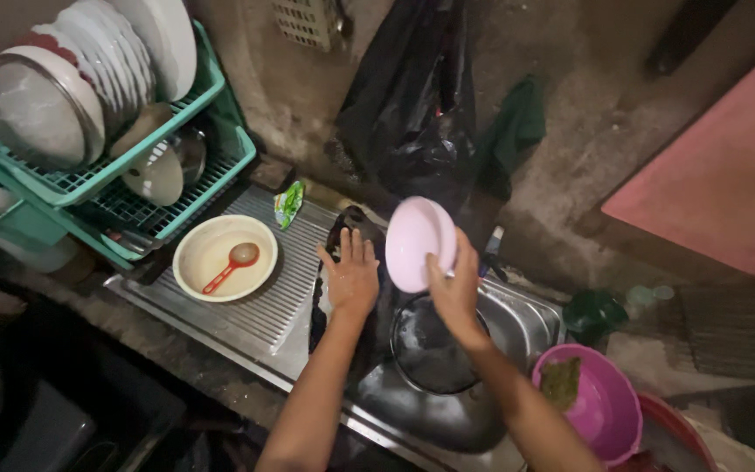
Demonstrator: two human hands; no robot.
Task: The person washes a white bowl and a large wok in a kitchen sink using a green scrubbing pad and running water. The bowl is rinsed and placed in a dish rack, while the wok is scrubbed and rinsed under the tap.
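The fingers of the right hand are closed on the lower rim of a pale pink bowl, thumb toward the camera side and the remaining digits behind, so the bowl is pinched at its edge and held tilted above the steel sink. The left hand is spread flat, fingers extended and slightly apart, holding nothing; it rests on or just above a dark pan propped at the sink's left edge, though in this dim light contact cannot be confirmed. Judged by its thin wall and matte sheen, the bowl is probably light, stiff plastic or melamine: unlikely to shatter, but slick if wet or soapy, so a rim pinch alone is a weak hold and a second hand under the base would be the sounder grip. Its visible face is smooth, round and evenly pink, with no residue visible at this resolution. Directly below it sits a dark round pot in the basin. To the left, on the ribbed drainboard, stands a cream bowl containing a red ladle; beyond that a green dish rack carries white plates. A magenta basin with a green scourer stands at lower right, and a black plastic bag hangs behind.
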